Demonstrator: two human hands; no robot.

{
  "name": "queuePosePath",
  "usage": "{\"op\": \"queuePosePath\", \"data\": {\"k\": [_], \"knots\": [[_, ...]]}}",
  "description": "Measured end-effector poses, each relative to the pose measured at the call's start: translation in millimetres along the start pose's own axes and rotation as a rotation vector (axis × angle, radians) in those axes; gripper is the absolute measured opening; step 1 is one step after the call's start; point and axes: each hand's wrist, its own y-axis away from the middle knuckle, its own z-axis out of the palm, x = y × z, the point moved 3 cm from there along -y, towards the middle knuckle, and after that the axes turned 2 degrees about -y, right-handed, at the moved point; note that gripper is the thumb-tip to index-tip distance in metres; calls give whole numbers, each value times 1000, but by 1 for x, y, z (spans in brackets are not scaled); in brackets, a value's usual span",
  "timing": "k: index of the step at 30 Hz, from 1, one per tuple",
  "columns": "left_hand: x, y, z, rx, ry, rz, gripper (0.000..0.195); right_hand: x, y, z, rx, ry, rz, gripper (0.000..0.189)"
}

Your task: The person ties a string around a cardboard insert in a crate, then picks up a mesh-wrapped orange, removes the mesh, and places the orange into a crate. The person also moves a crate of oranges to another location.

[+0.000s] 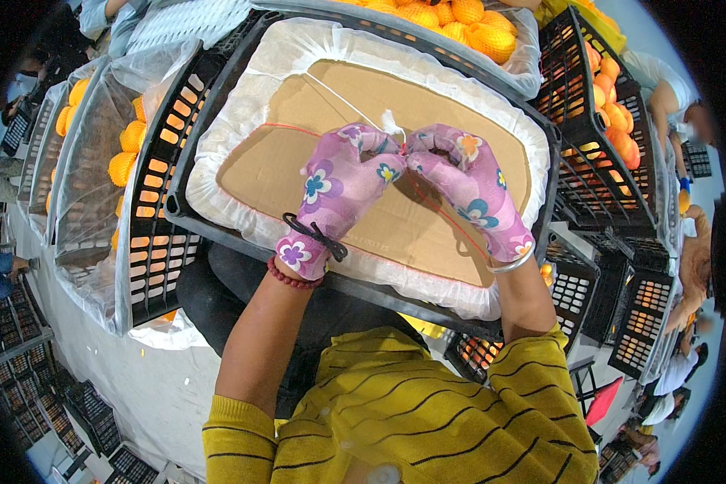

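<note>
A black plastic crate (178, 181) stands before me, its top covered by a brown cardboard sheet (363, 212) framed by a gathered white fabric liner (236, 127). Above the cardboard, my left hand (351, 169) and my right hand (466, 181), both in pink flowered gloves, meet fingertip to fingertip. Pinched between them is a thin red cord (454, 224), which runs over the cardboard to both sides. A white drawstring (339, 98) stretches from the liner's far left corner to a white tuft (391, 123) just beyond my fingertips. A black tie and a beaded bracelet circle my left wrist.
Crates lined with clear film hold orange fruit in foam nets (122, 168) at the left, and more netted fruit (490, 39) lies beyond the crate. At the right stands a black crate of red-orange fruit (617, 115). Other people and stacked crates line both edges.
</note>
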Motion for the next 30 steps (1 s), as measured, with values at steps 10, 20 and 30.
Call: {"op": "queuePosePath", "data": {"k": [10, 20, 30], "knots": [[-9, 4, 1, 51, 103, 222, 7, 1, -4, -10, 58, -37, -52, 11], [5, 15, 9, 246, -151, 198, 11, -1, -3, -12, 56, -246, 10, 20], [5, 7, 13, 145, 110, -64, 13, 7, -7, -8, 12, -167, -74, 19]]}}
